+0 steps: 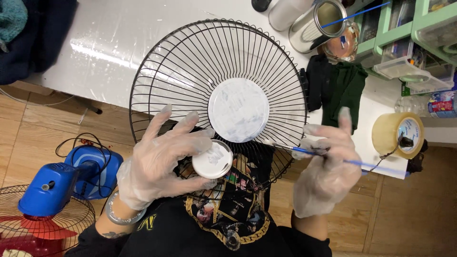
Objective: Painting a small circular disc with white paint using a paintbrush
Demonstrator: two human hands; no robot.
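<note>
Fan grille (pixel 181 76), black wire, leans tilted against the white surface (pixel 109 43) edge with its lower rim toward the person's chest; its round centre disc (pixel 238 110) is coated white. Left hand (pixel 159 164), gloved, fingers curled closed around a small white-smeared cap (pixel 212 160), held just below the disc. Right hand (pixel 326 166), gloved, fingers pinched shut on a thin blue brush (pixel 304 151); brush axis runs near-horizontal, tip pointing left at the grille rim, disc lying up-left of it. Right hand is nearer the rim. Tape roll (pixel 397 133) and metal can (pixel 316 24) sit beyond.
</note>
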